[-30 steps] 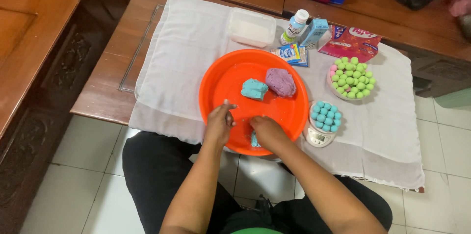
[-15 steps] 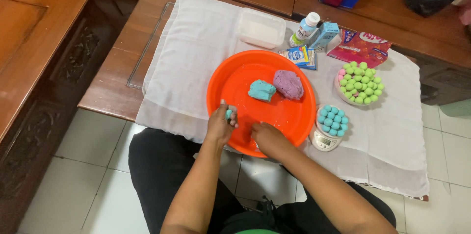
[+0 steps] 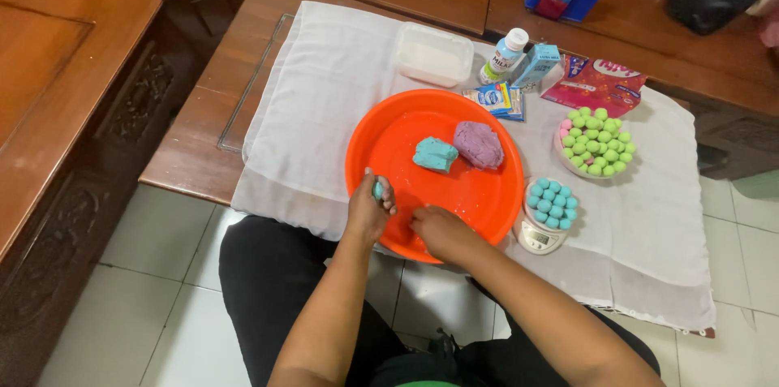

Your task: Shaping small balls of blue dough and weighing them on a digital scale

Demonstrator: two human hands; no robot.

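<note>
We note left hand [image 3: 369, 212] closed on a small teal dough piece [image 3: 377, 190] above the orange tray [image 3: 389, 139], keeping crumbs contained; right hand [image 3: 434, 229] rests loosely curled, empty, on the tray

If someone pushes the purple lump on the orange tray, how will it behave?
The purple lump looks soft and uneven, like dough, so a push would probably dent it rather than slide it. It sits low and flat on the tray, so it should not roll. The glossy tray may let it slip slightly, though dough tends to stick.
</note>
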